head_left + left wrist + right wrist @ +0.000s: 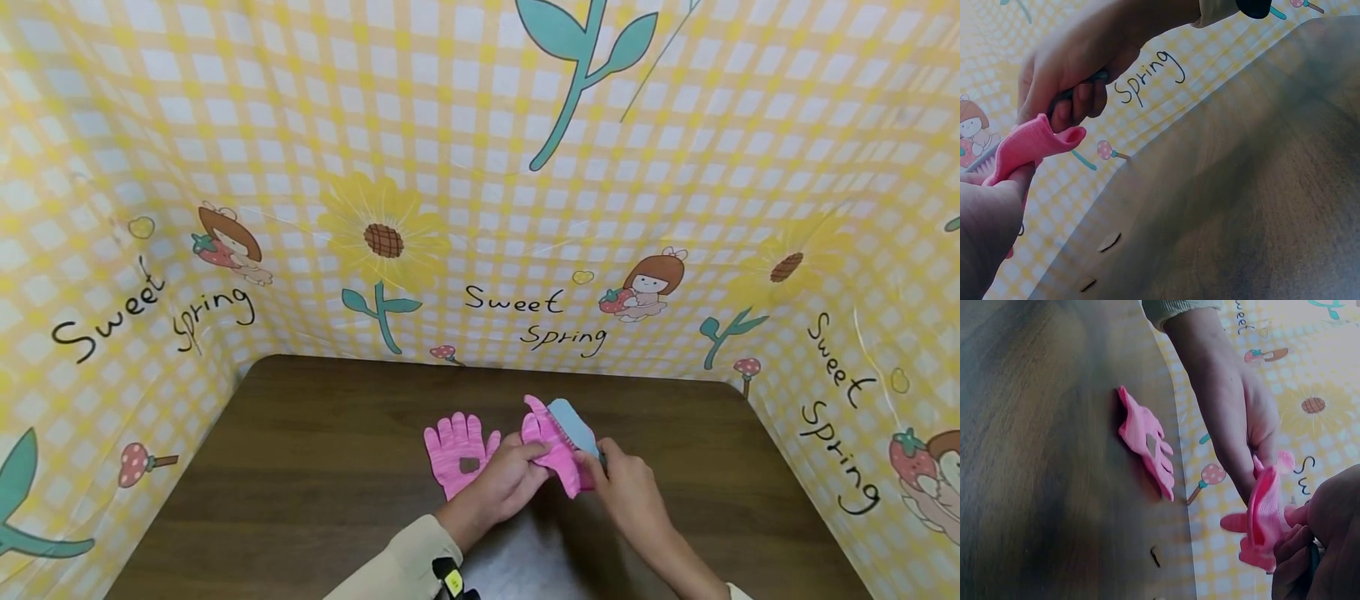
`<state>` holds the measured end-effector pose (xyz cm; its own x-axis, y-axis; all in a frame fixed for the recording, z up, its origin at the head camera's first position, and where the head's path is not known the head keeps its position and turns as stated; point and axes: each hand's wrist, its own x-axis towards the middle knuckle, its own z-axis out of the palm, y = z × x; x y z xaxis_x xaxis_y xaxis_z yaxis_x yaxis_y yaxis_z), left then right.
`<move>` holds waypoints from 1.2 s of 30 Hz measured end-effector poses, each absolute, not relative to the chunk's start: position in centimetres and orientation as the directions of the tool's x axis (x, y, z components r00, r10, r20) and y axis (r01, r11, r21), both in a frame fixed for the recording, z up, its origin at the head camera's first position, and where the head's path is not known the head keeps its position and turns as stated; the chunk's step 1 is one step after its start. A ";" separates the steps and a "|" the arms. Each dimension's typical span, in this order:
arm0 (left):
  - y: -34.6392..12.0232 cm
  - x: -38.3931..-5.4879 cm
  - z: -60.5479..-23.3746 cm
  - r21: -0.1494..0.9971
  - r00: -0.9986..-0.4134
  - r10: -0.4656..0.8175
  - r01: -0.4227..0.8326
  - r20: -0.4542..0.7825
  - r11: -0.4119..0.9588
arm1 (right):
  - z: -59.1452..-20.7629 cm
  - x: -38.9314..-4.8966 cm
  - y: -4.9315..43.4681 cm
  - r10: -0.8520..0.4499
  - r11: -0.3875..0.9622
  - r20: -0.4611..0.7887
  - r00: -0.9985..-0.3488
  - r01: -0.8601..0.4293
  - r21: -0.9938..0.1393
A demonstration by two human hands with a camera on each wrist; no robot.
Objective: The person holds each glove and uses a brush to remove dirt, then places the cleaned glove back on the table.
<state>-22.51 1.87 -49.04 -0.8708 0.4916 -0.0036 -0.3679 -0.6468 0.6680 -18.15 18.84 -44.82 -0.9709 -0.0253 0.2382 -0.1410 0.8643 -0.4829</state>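
Pink fabric, a knitted glove (557, 450), is held up over the table between both hands. My left hand (513, 479) pinches it, the thumb lying on its near face. In my right hand (630, 483) is a brush (576, 427) with a light blue back, gripped by its dark handle (1079, 89). Its pale bristles (985, 164) lie against the glove in the left wrist view. From the right wrist, the glove's open cuff (1261, 515) shows, close to the right fingers. A matching pink glove (455, 446) lies flat beside the left hand, a grey-brown patch on it.
The dark wooden table (322, 467) meets a yellow checked cloth (480, 208) that rises at the back and both sides. Small thin marks or scraps (1109, 242) show on the tabletop near its edge.
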 end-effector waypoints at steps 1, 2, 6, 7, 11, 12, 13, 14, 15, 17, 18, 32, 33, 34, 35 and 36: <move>1.9 -22.5 -49.0 0.669 -0.871 0.491 -0.366 -0.002 -0.647 | -44.8 -18.2 19.0 -0.016 0.865 0.236 -0.972 -0.131 -0.483; 1.9 -22.5 -49.0 0.666 -0.873 0.488 -0.367 -0.005 -0.650 | -44.8 -18.3 19.1 -0.007 0.868 0.232 -0.973 -0.120 -0.481; 2.0 -22.4 -49.0 0.670 -0.879 0.477 -0.363 -0.016 -0.647 | -44.8 -18.4 19.4 0.000 0.872 0.217 -0.976 -0.106 -0.477; 2.0 -22.4 -48.9 0.670 -0.879 0.477 -0.365 -0.018 -0.647 | -44.8 -18.4 19.4 0.002 0.873 0.212 -0.977 -0.102 -0.477; 2.0 -22.5 -48.9 0.670 -0.879 0.477 -0.369 -0.025 -0.645 | -44.7 -18.4 19.5 -0.004 0.876 0.209 -0.978 -0.104 -0.471; 2.0 -22.5 -49.0 0.668 -0.878 0.477 -0.372 -0.028 -0.645 | -44.6 -18.4 19.6 -0.006 0.877 0.210 -0.978 -0.106 -0.469; 1.9 -22.5 -49.0 0.667 -0.878 0.477 -0.372 -0.027 -0.645 | -44.6 -18.4 19.6 -0.006 0.878 0.209 -0.978 -0.105 -0.467; 1.9 -22.5 -48.9 0.668 -0.879 0.476 -0.371 -0.028 -0.645 | -44.6 -18.4 19.6 -0.009 0.880 0.213 -0.977 -0.109 -0.463; 1.9 -22.5 -48.9 0.670 -0.879 0.475 -0.369 -0.026 -0.645 | -44.6 -18.4 19.7 -0.009 0.881 0.218 -0.976 -0.111 -0.460; 2.0 -22.5 -49.0 0.672 -0.878 0.478 -0.366 -0.020 -0.644 | -44.6 -18.4 19.8 -0.005 0.880 0.226 -0.974 -0.112 -0.462; 2.0 -22.4 -48.9 0.674 -0.879 0.476 -0.366 -0.024 -0.642 | -44.7 -18.4 19.8 -0.001 0.880 0.224 -0.975 -0.107 -0.463; 2.3 -22.3 -49.2 0.696 -0.888 0.460 -0.347 -0.027 -0.628 | -45.1 -18.6 20.9 0.029 0.885 0.229 -0.973 -0.082 -0.458; 2.3 -22.3 -49.2 0.697 -0.888 0.460 -0.346 -0.027 -0.628 | -45.1 -18.6 21.0 0.027 0.886 0.229 -0.973 -0.083 -0.456; 2.3 -22.3 -49.1 0.697 -0.888 0.459 -0.345 -0.025 -0.629 | -45.1 -18.7 21.0 0.026 0.886 0.230 -0.973 -0.084 -0.456; 2.3 -22.3 -49.1 0.696 -0.888 0.459 -0.344 -0.023 -0.630 | -45.1 -18.7 21.1 0.029 0.885 0.228 -0.973 -0.082 -0.459; 2.3 -22.3 -49.0 0.695 -0.888 0.459 -0.343 -0.021 -0.632 | -45.1 -18.8 21.2 0.032 0.885 0.231 -0.972 -0.080 -0.459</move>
<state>-22.33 2.33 -49.04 -0.8882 0.4590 -0.0209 -0.3431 -0.6322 0.6947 -18.80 21.17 -45.07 -0.9725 0.0322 0.2308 -0.0796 0.8849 -0.4589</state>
